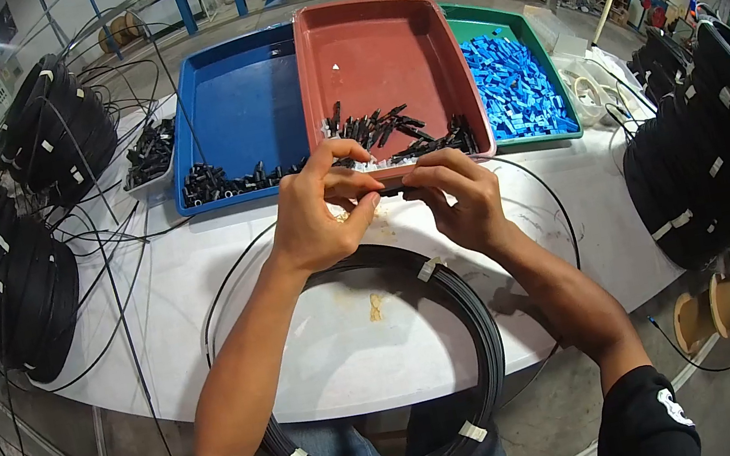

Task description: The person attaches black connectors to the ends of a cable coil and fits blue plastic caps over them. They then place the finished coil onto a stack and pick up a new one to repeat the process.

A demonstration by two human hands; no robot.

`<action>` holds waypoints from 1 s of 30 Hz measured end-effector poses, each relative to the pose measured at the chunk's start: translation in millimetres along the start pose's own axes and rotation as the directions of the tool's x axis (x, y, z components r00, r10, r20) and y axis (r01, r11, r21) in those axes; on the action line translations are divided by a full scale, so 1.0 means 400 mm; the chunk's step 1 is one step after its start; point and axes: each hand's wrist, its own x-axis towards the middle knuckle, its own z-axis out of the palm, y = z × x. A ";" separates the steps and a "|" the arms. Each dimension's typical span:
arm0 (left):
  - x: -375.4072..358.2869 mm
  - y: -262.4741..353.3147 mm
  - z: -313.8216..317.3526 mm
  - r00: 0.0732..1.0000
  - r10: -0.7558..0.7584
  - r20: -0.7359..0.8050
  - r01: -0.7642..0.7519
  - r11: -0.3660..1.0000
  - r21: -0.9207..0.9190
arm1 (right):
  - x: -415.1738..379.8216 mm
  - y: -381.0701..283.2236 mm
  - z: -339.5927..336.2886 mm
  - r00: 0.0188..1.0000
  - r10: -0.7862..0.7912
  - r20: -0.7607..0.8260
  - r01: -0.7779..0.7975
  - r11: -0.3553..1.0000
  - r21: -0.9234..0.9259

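Note:
Both hands meet in front of the red tray (392,47). My left hand (322,206) pinches one end of a small black piece (392,191), its fingertips closed. On the other side, my right hand (462,196) has its thumb and fingers closed on the same small dark piece. Below them a coil of black cable (485,324), bound with white tape, hangs over the table's near edge towards the lap. A loose cable loop (565,212) runs around past the right forearm. Black parts (386,126) and small white parts lie at the near end of the red tray.
A blue tray (248,92) with black connectors stands at the left, a green tray (564,100) with blue pieces at the right. Stacks of black cable coils (8,281) flank the left side, and more coils (703,149) the right. Loose cables cross the left tabletop (130,338).

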 end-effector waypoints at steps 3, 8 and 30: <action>-0.001 0.006 -0.008 0.997 -0.014 0.082 0.008 0.998 0.064 | -0.006 -0.003 0.003 1.000 -0.016 0.009 0.016 1.000 -0.024; -0.004 0.004 -0.009 0.979 -0.121 0.165 0.094 0.982 0.162 | -0.006 0.003 0.006 0.998 -0.060 -0.005 0.060 0.998 -0.025; -0.011 -0.024 -0.015 0.877 -0.157 0.455 0.001 0.946 0.325 | -0.001 0.000 0.001 0.951 -0.299 0.085 0.299 0.954 0.005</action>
